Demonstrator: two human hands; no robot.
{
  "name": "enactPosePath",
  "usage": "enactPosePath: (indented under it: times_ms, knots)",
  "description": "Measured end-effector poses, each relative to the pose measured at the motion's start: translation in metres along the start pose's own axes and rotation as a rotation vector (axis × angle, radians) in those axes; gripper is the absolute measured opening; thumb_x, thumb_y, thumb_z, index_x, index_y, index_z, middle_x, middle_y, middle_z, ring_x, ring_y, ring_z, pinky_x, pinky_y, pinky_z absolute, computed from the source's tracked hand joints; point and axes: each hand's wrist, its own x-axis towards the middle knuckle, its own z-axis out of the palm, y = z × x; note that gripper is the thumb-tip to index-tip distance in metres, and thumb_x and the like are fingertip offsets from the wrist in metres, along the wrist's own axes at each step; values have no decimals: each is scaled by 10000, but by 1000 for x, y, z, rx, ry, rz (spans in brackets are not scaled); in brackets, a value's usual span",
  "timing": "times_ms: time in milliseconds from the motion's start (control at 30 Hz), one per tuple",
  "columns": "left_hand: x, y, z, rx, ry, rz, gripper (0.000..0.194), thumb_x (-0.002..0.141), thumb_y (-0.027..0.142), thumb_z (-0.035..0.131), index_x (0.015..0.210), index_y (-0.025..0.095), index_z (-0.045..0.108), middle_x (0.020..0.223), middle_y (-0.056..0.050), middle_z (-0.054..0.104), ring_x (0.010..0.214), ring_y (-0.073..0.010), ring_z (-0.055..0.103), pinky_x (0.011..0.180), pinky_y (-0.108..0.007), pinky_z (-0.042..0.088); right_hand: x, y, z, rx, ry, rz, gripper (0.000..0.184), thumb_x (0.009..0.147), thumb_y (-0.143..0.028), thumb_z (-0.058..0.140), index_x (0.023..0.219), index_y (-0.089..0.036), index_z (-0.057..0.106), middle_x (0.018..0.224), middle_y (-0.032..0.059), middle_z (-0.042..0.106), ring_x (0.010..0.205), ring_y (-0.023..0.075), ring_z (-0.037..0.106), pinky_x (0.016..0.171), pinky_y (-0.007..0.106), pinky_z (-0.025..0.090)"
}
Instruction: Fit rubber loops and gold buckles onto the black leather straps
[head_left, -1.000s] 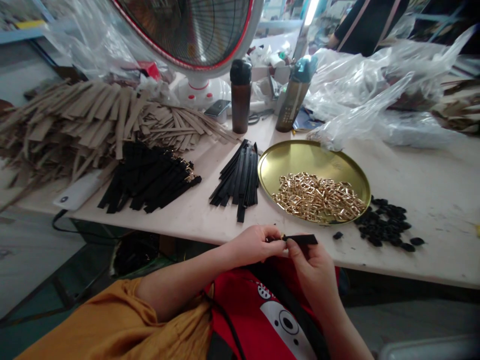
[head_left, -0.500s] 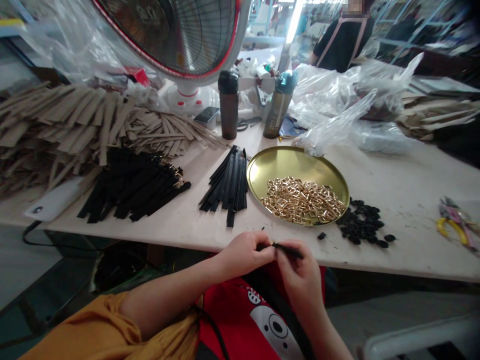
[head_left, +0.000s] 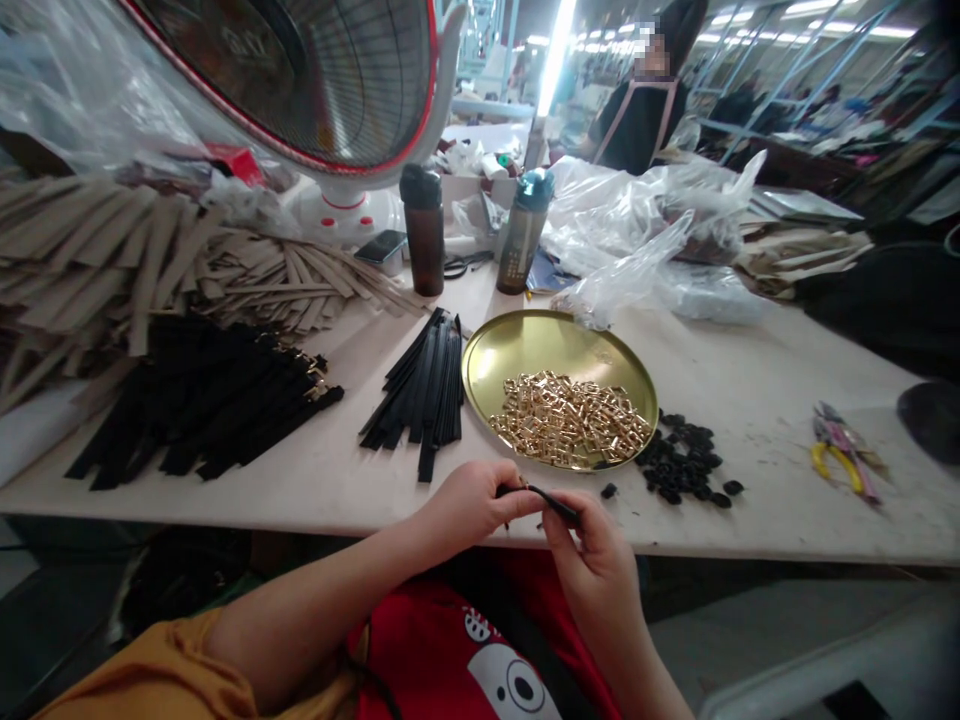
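Observation:
Just over the table's front edge, my left hand [head_left: 474,503] and my right hand [head_left: 591,540] both pinch a narrow black strap [head_left: 553,500]. A small glint of gold metal shows at my left fingertips; most of that piece is hidden by the fingers. Beyond my hands stands a round gold tray [head_left: 555,335] with a heap of small gold buckles [head_left: 574,418]. To its left lies a fan of black straps [head_left: 427,385], and further left a bigger pile of black straps with gold buckles [head_left: 217,400]. Small black loops [head_left: 682,460] are heaped right of the tray.
Yellow-and-pink pliers [head_left: 844,455] lie at the right. Two bottles, a dark one [head_left: 424,235] and a teal-lidded one [head_left: 521,240], stand behind the tray. A fan heater [head_left: 322,80], beige strips [head_left: 82,250] and plastic bags [head_left: 637,220] line the back. Another person [head_left: 637,115] is beyond the table.
My view has turned somewhat to the right and up. My hands have drawn slightly apart, so more of the black strap shows between them.

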Motion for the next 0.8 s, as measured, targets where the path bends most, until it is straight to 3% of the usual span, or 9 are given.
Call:
enactPosePath:
  times_ms: [133, 267, 400, 500, 567, 633, 733, 800]
  knots:
    - [10, -2, 11, -125, -23, -82, 356, 739, 475, 537, 883, 150, 517, 588, 46, 510, 470, -87, 464, 441, -182, 332, 4, 3, -11, 6, -78, 33, 156, 802, -239, 511, 925, -227, 605, 870, 47, 614, 781, 192, 555, 665, 286, 439]
    - [12, 5, 21, 23, -27, -6, 440, 773, 297, 523, 1196, 221, 426, 758, 6, 620, 640, -134, 570, 602, -232, 431, 8, 16, -17, 39, -88, 87, 160, 823, -281, 481, 909, -218, 601, 837, 36, 624, 747, 177, 563, 667, 274, 440]
    - [15, 16, 25, 88, -85, 99, 403, 805, 193, 445, 1205, 238, 471, 1140, -52, 584, 1000, -170, 542, 871, -283, 391, 14, 29, -17, 103, -67, 209, 238, 831, -378, 463, 754, -198, 598, 672, 15, 613, 630, 161, 552, 584, 255, 427]
    - [22, 18, 21, 13, -177, 61, 331, 830, 219, 402, 1137, 200, 523, 996, -43, 636, 840, -136, 575, 760, -242, 433, 19, 34, -24, 112, -124, 255, 307, 837, -426, 437, 700, -193, 582, 587, 5, 574, 552, 147, 523, 523, 246, 411]
    - [29, 15, 17, -67, -237, -48, 273, 833, 273, 400, 1028, 171, 561, 809, -17, 644, 595, -95, 538, 571, -203, 426, 27, 38, -42, 29, -119, 229, 298, 841, -430, 425, 775, -195, 597, 632, 16, 590, 584, 155, 538, 549, 256, 422]
    - [36, 10, 15, -168, -275, -173, 246, 817, 317, 421, 936, 151, 559, 708, 6, 619, 455, -64, 456, 445, -178, 364, 44, 49, -73, -169, -5, 180, 278, 824, -425, 453, 907, -203, 598, 731, 36, 617, 655, 175, 558, 605, 281, 430]
    - [43, 4, 17, -299, -275, -280, 211, 782, 331, 463, 860, 144, 522, 633, 25, 589, 405, -50, 423, 385, -159, 316, 83, 77, -129, -661, 292, 80, 293, 794, -408, 484, 937, -184, 608, 763, 68, 598, 668, 203, 538, 635, 324, 408]
    - [45, 3, 20, -356, -257, -302, 203, 780, 342, 462, 833, 149, 493, 583, 38, 564, 381, -47, 401, 360, -152, 293, 111, 101, -160, -966, 288, 6, 281, 795, -353, 458, 906, -164, 633, 814, 103, 578, 718, 230, 529, 664, 351, 391]
